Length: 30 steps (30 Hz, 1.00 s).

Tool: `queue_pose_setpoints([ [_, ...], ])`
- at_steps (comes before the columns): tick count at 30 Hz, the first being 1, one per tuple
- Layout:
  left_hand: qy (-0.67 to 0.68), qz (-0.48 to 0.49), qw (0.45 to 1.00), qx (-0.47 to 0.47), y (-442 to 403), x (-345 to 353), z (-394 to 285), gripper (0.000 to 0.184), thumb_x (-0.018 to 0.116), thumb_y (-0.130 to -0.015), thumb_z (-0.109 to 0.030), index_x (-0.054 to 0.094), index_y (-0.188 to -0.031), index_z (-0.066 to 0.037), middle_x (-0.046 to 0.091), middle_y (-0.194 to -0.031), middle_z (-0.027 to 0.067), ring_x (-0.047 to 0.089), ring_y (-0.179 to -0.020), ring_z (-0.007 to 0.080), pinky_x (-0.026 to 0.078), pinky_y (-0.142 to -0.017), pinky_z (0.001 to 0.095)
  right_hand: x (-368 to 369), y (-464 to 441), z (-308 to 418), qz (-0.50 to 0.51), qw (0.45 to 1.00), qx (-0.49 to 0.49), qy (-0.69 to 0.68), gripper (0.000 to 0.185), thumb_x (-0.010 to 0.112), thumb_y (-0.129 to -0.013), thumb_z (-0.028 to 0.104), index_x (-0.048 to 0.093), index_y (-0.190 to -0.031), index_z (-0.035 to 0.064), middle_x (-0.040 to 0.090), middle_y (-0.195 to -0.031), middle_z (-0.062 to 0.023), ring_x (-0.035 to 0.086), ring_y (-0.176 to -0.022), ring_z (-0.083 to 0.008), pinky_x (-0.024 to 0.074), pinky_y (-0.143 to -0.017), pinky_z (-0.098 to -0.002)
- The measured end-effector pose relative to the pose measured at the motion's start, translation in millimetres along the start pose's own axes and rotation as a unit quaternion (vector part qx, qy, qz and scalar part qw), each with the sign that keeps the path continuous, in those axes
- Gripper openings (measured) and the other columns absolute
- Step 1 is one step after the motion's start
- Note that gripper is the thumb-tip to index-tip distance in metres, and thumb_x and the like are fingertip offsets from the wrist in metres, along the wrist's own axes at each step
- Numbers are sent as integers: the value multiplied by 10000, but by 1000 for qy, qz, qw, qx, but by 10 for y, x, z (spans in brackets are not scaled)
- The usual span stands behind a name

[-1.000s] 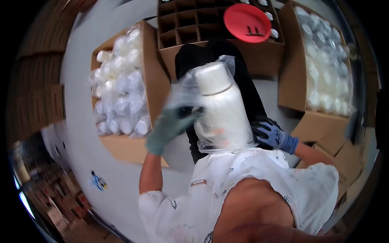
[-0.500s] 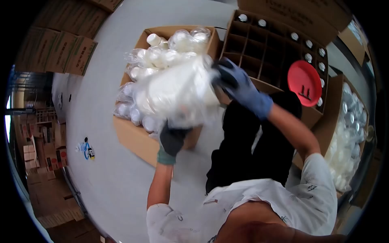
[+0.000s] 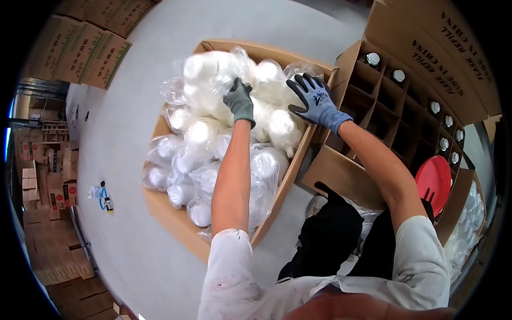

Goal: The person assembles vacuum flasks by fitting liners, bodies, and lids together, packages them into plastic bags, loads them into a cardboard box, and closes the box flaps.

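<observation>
White bottle-shaped pieces in clear plastic bags (image 3: 197, 130) fill an open cardboard box (image 3: 178, 229). My left hand (image 3: 239, 101), in a grey-green glove, is over the far part of this pile. Its fingers are bent and closed on the clear plastic bag (image 3: 216, 69) there; the bag is slightly blurred. Near the box's right edge is my right hand (image 3: 317, 101) in a blue-grey glove. Its fingers are spread over the bagged white pieces, with nothing gripped.
To the right stands a divided carton (image 3: 368, 104) with silvery-topped items (image 3: 399, 76) in some cells. A red plate (image 3: 433, 184) with dark small pieces rests at its near side. Another box of bagged items (image 3: 466, 229) is at far right. Stacked cartons (image 3: 80, 53) stand left.
The large bag of white pieces, held between both hands before, now lies in the box. My left hand has moved forward onto it; my right hand has let go and spread its fingers.
</observation>
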<state>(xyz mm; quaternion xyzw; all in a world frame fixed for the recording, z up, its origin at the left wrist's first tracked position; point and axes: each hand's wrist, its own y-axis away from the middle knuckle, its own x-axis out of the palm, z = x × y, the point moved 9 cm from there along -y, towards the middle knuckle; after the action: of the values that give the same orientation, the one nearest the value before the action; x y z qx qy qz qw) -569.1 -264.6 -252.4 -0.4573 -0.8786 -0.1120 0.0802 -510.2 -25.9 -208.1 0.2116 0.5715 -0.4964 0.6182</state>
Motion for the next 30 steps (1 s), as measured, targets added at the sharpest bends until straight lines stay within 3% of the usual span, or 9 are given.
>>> queue_pose_setpoints([
  [5, -606, 76, 650, 453, 70, 626, -137, 214, 530, -852, -248, 607, -810, -53, 660, -831, 164, 649, -731, 344, 505, -656, 447, 72, 5, 3, 49, 998, -9, 25, 732, 639, -766, 483, 386, -1394, 206, 369, -1410, -169, 325, -1314, -372, 258, -1072, -529],
  [8, -563, 16, 808, 171, -329, 432, 129, 373, 542, -797, -312, 627, -991, -4, 651, -946, 237, 620, -852, 375, 473, -783, 439, 81, -40, 14, 67, 997, -11, 44, 733, 646, -757, 480, 384, -1396, 236, 340, -1437, -153, 306, -1332, -354, 261, -1057, -542],
  [13, -720, 87, 606, 328, -414, 515, -270, 191, 556, -829, -233, 620, -780, -60, 676, -839, 124, 658, -765, 326, 522, -655, 443, 103, -27, -8, 60, 997, -12, 47, 723, 651, -751, 472, 391, -1393, 263, 324, -1451, -144, 288, -1345, -349, 259, -1055, -547],
  [15, -206, 110, 972, -37, -848, 69, -165, 275, 569, -859, -267, 598, -851, 7, 667, -817, 94, 675, -832, 275, 538, -708, 407, 133, -23, -10, 64, 997, 2, 36, 717, 655, -749, 469, 400, -1386, 261, 315, -1460, -141, 284, -1347, -356, 256, -1058, -548],
  [18, -503, 210, 824, 152, -783, 83, -481, 304, 581, -857, -263, 583, -951, 26, 659, -859, 134, 673, -815, 302, 567, -643, 412, 148, -54, -7, 93, 994, 28, 50, 733, 654, -748, 477, 392, -1394, 249, 308, -1467, -144, 282, -1348, -361, 237, -1072, -557],
  [20, -118, 65, 985, -105, -1062, -238, 215, 216, 530, -863, -211, 575, -909, -4, 672, -859, 174, 673, -825, 338, 576, -564, 419, 161, -51, 7, 78, 994, 4, 75, 737, 646, -750, 484, 387, -1397, 241, 305, -1467, -146, 280, -1350, -360, 229, -1078, -557],
  [23, -408, 99, 904, 82, -1259, -166, 345, 194, 546, -855, -208, 562, -816, -19, 672, -797, 147, 679, -783, 293, 563, -530, 418, 150, -53, 15, 94, 993, 7, 65, 743, 653, -748, 474, 375, -1405, 266, 289, -1473, -147, 270, -1353, -363, 231, -1080, -552],
  [25, -777, 127, 541, 295, -668, 385, -99, 268, 600, -829, -329, 644, -826, -65, 685, -853, 135, 663, -740, 287, 506, -664, 413, 163, -61, 16, 97, 993, 7, 60, 727, 642, -755, 476, 383, -1399, 258, 269, -1488, -146, 269, -1357, -359, 237, -1074, -559],
  [30, -754, 223, 595, 168, -929, 342, 764, 363, 522, -817, -329, 682, -957, -35, 675, -954, 183, 638, -883, 351, 474, -816, 441, 133, -72, 25, 104, 993, 10, 48, 734, 653, -750, 469, 385, -1399, 259, 267, -1488, -150, 270, -1353, -374, 234, -1074, -565],
])
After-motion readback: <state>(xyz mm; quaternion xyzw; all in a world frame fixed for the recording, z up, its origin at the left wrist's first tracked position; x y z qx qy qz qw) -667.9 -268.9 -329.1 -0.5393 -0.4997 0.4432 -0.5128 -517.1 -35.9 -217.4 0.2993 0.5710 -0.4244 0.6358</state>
